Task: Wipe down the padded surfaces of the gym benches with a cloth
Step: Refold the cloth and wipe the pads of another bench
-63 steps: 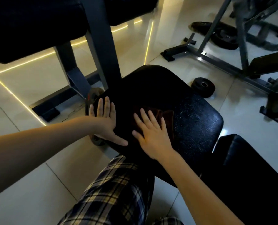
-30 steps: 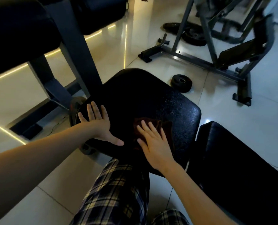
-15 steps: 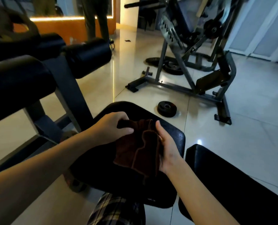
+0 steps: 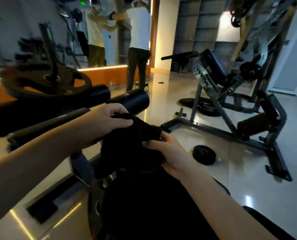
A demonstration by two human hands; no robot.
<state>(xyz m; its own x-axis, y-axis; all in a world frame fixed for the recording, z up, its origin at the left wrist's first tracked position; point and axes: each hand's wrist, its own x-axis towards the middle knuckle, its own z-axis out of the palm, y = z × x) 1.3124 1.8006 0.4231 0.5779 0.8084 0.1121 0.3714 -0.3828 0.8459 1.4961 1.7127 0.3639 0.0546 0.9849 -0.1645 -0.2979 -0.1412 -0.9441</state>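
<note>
While the dark brown terry cloth (image 4: 135, 144) is lifted clear of the black padded bench seat (image 4: 153, 205) at the lower centre of the frame, both hands grip it. The left hand (image 4: 107, 118), at centre frame, is curled over the upper edge of the cloth with thumb and fingers pinching a fold. The right hand (image 4: 168, 153), just below and to the right, is closed on the opposite edge with the fingers wrapped into the fabric. The cloth hangs bunched between the two grips. Holding it by two edges in the air suggests refolding or turning to a fresh face before further wiping. The exact fold cannot be resolved, because the cloth is dark against a dark pad. The black cylindrical foam roller pads (image 4: 132, 101) sit just behind the hands at centre frame and are probably the next padded surface. A small black round weight plate (image 4: 204, 154) lies on the glossy tiled floor (image 4: 248, 187) to the right, clear of the work.
</note>
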